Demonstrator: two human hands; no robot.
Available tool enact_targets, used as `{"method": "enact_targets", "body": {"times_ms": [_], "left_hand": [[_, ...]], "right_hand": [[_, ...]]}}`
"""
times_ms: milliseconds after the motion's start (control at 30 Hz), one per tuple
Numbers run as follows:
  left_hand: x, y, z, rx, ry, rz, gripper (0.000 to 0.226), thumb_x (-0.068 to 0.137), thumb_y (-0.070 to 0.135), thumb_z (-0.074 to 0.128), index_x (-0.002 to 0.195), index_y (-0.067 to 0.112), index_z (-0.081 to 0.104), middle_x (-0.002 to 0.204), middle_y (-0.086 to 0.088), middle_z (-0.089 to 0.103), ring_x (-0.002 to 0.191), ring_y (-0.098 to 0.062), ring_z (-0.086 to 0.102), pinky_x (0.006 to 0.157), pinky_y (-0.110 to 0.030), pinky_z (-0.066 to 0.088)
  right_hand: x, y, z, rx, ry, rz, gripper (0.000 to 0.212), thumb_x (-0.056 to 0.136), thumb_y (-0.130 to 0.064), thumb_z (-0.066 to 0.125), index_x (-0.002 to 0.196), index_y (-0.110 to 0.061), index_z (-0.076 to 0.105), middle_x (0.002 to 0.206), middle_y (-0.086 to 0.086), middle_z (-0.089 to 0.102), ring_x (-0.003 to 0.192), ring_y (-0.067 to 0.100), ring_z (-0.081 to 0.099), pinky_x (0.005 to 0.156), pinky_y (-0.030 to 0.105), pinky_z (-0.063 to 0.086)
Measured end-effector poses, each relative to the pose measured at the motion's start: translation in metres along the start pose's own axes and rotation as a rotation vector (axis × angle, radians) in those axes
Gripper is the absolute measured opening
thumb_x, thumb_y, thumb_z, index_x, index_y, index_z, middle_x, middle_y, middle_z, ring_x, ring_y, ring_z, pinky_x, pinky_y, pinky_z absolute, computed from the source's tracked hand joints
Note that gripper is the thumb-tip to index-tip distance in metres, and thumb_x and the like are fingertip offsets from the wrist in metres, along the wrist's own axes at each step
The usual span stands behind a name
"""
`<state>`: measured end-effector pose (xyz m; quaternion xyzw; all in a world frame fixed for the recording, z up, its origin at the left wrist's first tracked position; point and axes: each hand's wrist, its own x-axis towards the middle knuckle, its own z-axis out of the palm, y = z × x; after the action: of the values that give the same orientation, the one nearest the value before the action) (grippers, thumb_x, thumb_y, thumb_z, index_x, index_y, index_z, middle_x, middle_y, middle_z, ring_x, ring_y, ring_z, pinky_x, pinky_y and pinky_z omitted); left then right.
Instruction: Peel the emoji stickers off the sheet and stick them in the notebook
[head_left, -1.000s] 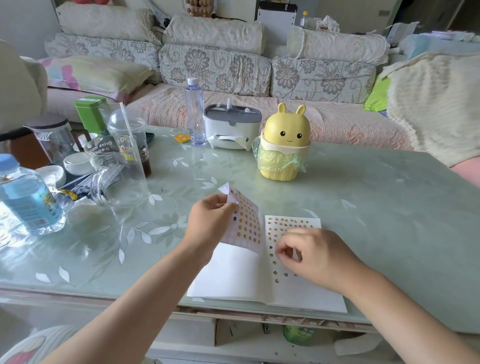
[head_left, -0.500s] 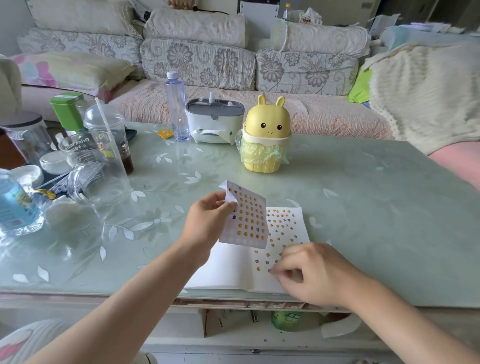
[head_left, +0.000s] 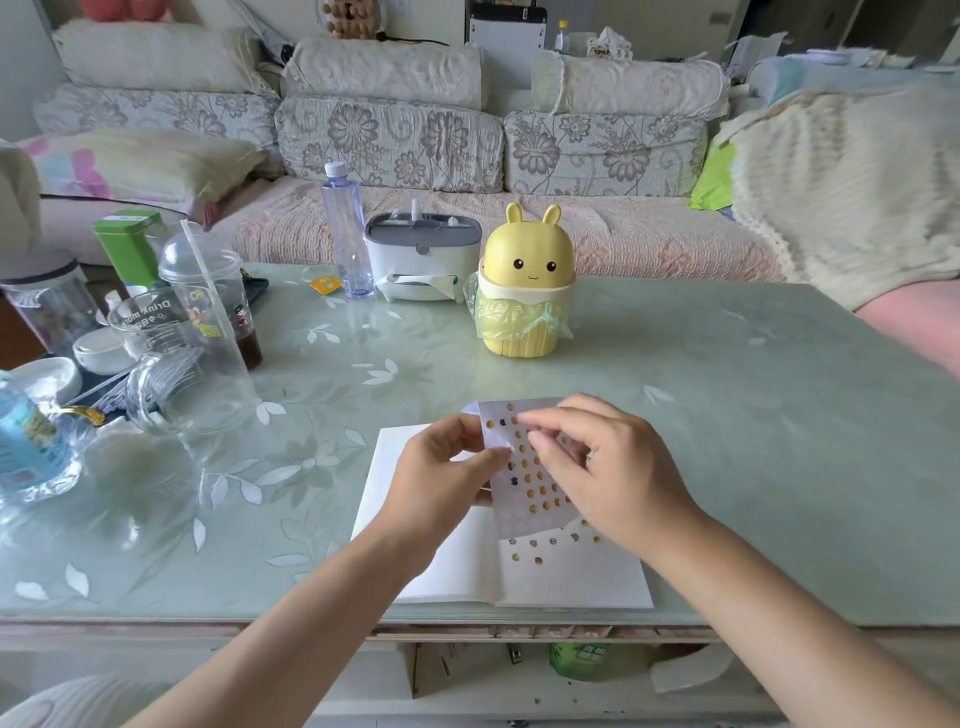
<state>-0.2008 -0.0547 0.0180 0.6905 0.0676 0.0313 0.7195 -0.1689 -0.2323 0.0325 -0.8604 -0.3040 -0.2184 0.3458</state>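
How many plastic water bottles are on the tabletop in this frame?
2. A tall clear bottle stands at the far edge beside the white box; a blue-labelled bottle sits at the left edge, partly cut off. Clutter at left may hide more.

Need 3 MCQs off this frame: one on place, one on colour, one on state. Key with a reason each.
1. Where is the sticker sheet?
A) flat on the table
B) held over the open notebook
C) on the sofa

2. What colour is the rabbit-eared bin?
A) yellow
B) blue
C) red

3. What state is the notebook's right page in?
A) blank
B) torn out
C) bears stickers

Key:
1 B: the left hand grips the sheet above the pages and the right hand pinches at it.
2 A: its lid and body are both yellow.
3 C: small stickers show on the page below the sheet.
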Motion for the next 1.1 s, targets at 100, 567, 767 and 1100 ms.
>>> {"method": "enact_targets", "body": {"times_ms": [100, 567, 767, 1100], "left_hand": [[-0.003, 0.002, 0.003, -0.005, -0.03, 0.051, 0.011, 0.092, 0.0, 0.067, 0.094, 0.008, 0.074, 0.087, -0.008, 0.071, 0.078, -0.019, 0.072, 0.065, -0.031, 0.059], [-0.004, 0.007, -0.002, -0.248, 0.01, 0.083, 0.018, 0.098, 0.011, 0.061, 0.093, -0.004, 0.07, 0.083, -0.014, 0.074, 0.073, -0.024, 0.072, 0.066, -0.03, 0.059], [-0.004, 0.008, -0.001, -0.323, -0.001, 0.048, 0.02, 0.097, 0.011, 0.06, 0.091, -0.005, 0.07, 0.08, -0.011, 0.072, 0.069, -0.019, 0.069, 0.064, -0.029, 0.058], [-0.001, 0.008, 0.002, -0.157, 0.036, 0.088, 0.019, 0.095, 0.009, 0.065, 0.078, 0.006, 0.074, 0.078, -0.006, 0.075, 0.071, -0.018, 0.072, 0.066, -0.027, 0.058]], "right_hand": [[0.007, -0.004, 0.01, -0.032, 0.042, -0.002, 0.023, 0.091, -0.036, 0.061, 0.105, -0.03, 0.078, 0.083, -0.018, 0.059, 0.06, 0.003, 0.049, 0.057, 0.022, 0.045], [0.018, -0.013, 0.015, 0.034, 0.067, 0.024, 0.019, 0.087, -0.039, 0.063, 0.09, -0.03, 0.08, 0.074, -0.014, 0.062, 0.058, 0.003, 0.051, 0.053, 0.029, 0.048], [0.02, -0.02, 0.015, 0.035, 0.043, 0.097, 0.027, 0.083, -0.048, 0.058, 0.084, -0.031, 0.079, 0.068, -0.013, 0.061, 0.06, 0.007, 0.053, 0.053, 0.029, 0.047], [0.022, -0.02, 0.013, 0.011, 0.004, 0.216, 0.009, 0.079, -0.033, 0.071, 0.07, -0.03, 0.072, 0.067, -0.019, 0.064, 0.058, 0.005, 0.054, 0.055, 0.023, 0.045]]}}
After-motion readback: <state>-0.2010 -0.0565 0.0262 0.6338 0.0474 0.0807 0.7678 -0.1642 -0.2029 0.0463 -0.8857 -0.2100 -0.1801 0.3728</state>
